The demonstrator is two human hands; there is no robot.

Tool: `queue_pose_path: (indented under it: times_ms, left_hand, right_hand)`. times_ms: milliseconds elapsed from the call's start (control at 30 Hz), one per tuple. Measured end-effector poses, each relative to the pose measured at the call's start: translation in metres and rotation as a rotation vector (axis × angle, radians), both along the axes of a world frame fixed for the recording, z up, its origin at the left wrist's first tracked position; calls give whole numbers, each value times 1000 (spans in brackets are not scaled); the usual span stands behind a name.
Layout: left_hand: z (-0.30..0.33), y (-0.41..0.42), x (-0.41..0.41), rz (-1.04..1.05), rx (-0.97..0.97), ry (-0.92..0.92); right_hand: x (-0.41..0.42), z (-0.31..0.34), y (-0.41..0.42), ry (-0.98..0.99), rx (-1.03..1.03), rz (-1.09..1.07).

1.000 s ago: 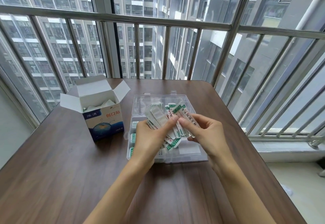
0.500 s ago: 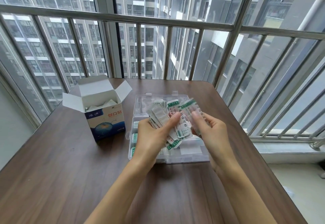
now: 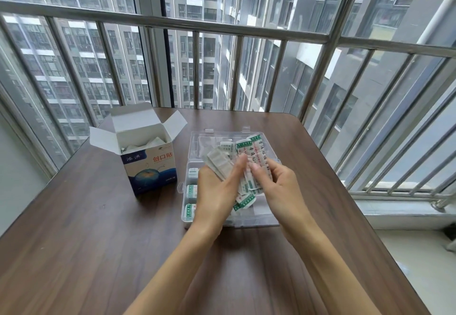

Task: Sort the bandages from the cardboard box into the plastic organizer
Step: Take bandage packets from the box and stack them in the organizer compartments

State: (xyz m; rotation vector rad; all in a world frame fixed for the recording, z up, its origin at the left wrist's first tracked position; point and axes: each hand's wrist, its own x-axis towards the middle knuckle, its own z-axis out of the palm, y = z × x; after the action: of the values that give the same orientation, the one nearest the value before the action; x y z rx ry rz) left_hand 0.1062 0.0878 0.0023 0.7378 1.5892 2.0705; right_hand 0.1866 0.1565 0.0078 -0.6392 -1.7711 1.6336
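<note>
While both hands hover over the plastic organizer, the person's got a whole messy fan of bandages pinned between them. The left hand is curled around the bunch from the side, thumb stretched up along the front of the wrappers, and a few plain white strips stick out past its knuckles, up and away. The right hand comes in from the other side, with its fingers bent onto the green-and-white printed wrappers, so it's pinching the same stack. Fingertips of both hands nearly meet in the middle of it.

Some wrappers dangle below the palms, toward the organizer's near compartments. Just left of the left wrist, you can see three compartments that already have folded bandages in them. The organizer's clear lid lies open beyond the fingertips.

Further left of the left hand, well clear of it, the cardboard box stands upright on the wooden table, flaps open, more white wrappers poking up inside.
</note>
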Motion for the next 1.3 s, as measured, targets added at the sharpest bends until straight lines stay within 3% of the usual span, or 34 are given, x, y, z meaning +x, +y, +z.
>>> queue_pose_path:
  times_ms: [167,333,667,967,1200,1300]
  left_hand:
    - [5,-6,-12,58,-106,-129]
    - [10,-13,-29,61,-139,-235]
    - [8,-12,-24,20,-154,-234]
    - [6,-11,-27,-14,-140,-251]
    - [5,-12,-27,-42,-171,-255]
    - [8,-13,-26,-113,-98,-425]
  right_hand:
    - [20,11,28,-66,6,-11]
    - [47,24,62,-455,387,263]
    - [21,35,68,-1011,691,632]
    - [15,39,44,-1034,1297,439]
    - [14,43,50,-1110,1112,557]
    - [11,35,51,-1118,1095,608]
